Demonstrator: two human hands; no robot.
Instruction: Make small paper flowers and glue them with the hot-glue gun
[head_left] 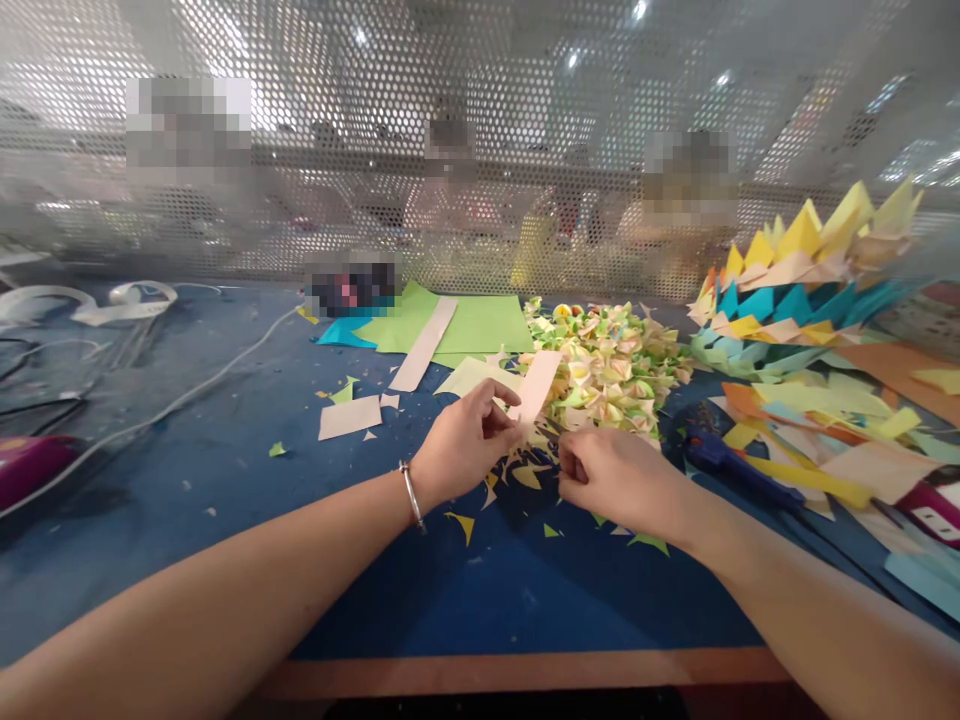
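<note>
Wearing a silver bangle, my left hand [474, 437] pinches a pale pink paper strip [538, 385] near its lower end. My right hand [616, 474] is closed around what look like small scissors; only their dark blades [550, 428] show, pointing at the strip's lower end, and the handles are hidden in my fingers. Just behind both hands lies a heap of small folded paper pieces [611, 360] in cream, green and yellow. Paper scraps [531, 474] are scattered on the blue table beneath my hands.
Green sheets [480, 322] and another pink strip [426, 345] lie behind my left hand. At right are a blue glue gun [739, 468], loose coloured paper [832, 400] and a stack of pointed paper rings [802, 280]. A white cable [202, 395] crosses the left side. A perforated metal screen [480, 150] stands behind.
</note>
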